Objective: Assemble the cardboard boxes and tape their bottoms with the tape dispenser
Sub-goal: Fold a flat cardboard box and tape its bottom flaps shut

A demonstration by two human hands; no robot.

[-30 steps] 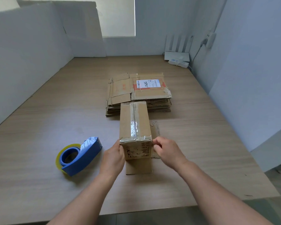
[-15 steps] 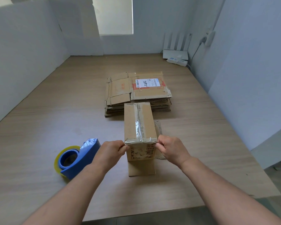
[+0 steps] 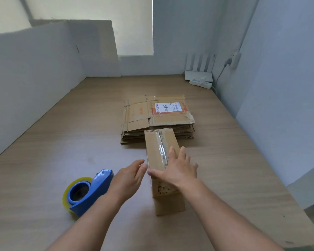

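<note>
A small assembled cardboard box (image 3: 157,147) stands on the wooden table (image 3: 62,142), its upward face sealed with a strip of clear tape down the middle. My right hand (image 3: 178,169) lies flat on that taped face, fingers straight, thumb on the near edge. Beside the box's left side, my left hand (image 3: 130,176) is open with its fingertips at the box's near left corner. The blue tape dispenser (image 3: 87,192) with a yellowish roll lies on the table left of my left hand. A stack of flattened cardboard boxes (image 3: 158,116) lies behind the assembled box.
White partition walls enclose the table on the left, back and right. A white router (image 3: 198,75) and a power strip (image 3: 200,83) sit at the far right corner, with a cable running up the wall. The table's near right edge drops off at the lower right.
Both hands have let go of the box's near corners. My right hand has moved up onto the taped top face and lies flat; my left hand has opened beside the box.
</note>
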